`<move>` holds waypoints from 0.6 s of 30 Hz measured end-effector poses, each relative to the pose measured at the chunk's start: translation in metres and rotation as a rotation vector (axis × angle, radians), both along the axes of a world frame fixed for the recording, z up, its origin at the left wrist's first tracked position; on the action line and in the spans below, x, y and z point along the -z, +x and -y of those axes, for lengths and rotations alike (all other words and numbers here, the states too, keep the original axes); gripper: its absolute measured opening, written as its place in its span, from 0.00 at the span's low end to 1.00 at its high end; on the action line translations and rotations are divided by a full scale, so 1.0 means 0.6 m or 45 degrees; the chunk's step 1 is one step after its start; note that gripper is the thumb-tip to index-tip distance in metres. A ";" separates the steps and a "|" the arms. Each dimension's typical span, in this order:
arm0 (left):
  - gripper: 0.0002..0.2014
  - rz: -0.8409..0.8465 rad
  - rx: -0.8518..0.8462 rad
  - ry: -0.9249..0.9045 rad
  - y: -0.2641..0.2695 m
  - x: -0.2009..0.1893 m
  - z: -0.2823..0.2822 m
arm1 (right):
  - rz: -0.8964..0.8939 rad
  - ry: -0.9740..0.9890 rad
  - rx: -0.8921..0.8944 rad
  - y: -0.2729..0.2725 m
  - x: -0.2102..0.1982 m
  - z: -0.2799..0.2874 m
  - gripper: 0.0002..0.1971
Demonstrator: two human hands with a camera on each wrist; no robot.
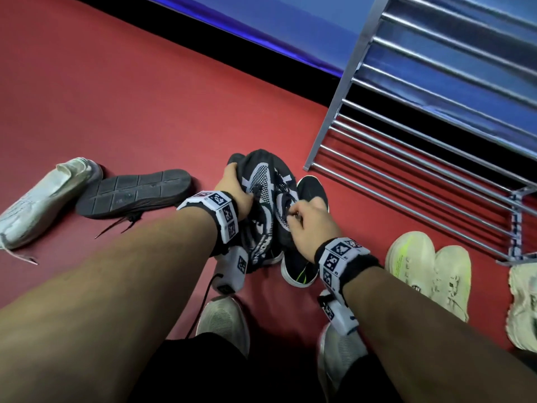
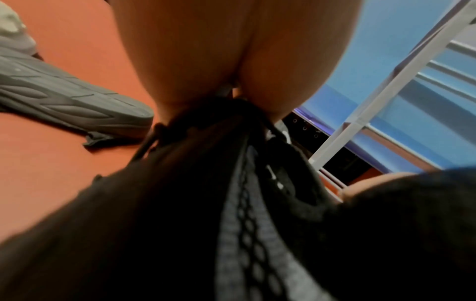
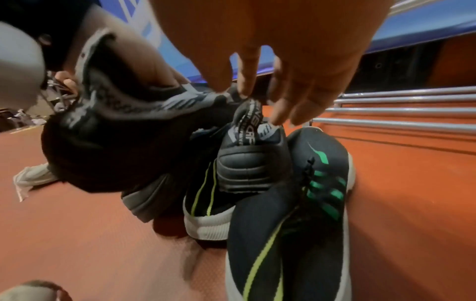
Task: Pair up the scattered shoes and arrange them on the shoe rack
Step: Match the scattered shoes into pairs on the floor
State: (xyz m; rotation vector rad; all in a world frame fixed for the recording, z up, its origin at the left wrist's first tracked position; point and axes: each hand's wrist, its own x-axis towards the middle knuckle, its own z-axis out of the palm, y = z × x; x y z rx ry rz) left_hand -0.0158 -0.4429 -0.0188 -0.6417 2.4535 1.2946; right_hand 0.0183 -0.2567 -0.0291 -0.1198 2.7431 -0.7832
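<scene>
Left hand (image 1: 235, 190) grips a black-and-grey patterned sneaker (image 1: 263, 181) by its upper, fingers curled over the far side; a second sneaker of the same pattern (image 3: 247, 163) sits right against it; right hand (image 1: 308, 225) pinches that one's heel pull tab (image 3: 248, 120) between thumb and fingertips; both shoes are just above the red floor (image 1: 145, 97), in front of the person's feet. Two black sneakers with green stripes (image 3: 296, 193) lie under and beside the held pair, touching it. Metal shoe rack (image 1: 436, 126) stands to the right, near. Left of the hands: a black shoe sole-up (image 1: 133, 193) and a white knit shoe (image 1: 49, 196), touching. Cream sneakers (image 1: 430, 266) sit by the rack's front corner.
</scene>
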 end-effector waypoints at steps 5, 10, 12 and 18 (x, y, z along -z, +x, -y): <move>0.30 0.060 -0.055 -0.102 0.014 0.017 0.030 | 0.301 0.148 -0.045 0.010 0.018 0.000 0.35; 0.29 0.095 -0.117 -0.098 0.016 0.020 0.016 | 0.185 0.228 -0.035 0.003 0.025 -0.004 0.10; 0.28 0.092 -0.120 -0.112 0.017 0.016 0.006 | 0.103 0.174 -0.055 0.001 0.025 -0.011 0.14; 0.29 0.102 -0.060 -0.101 0.025 0.002 -0.018 | 0.081 0.042 0.042 0.014 0.010 -0.012 0.15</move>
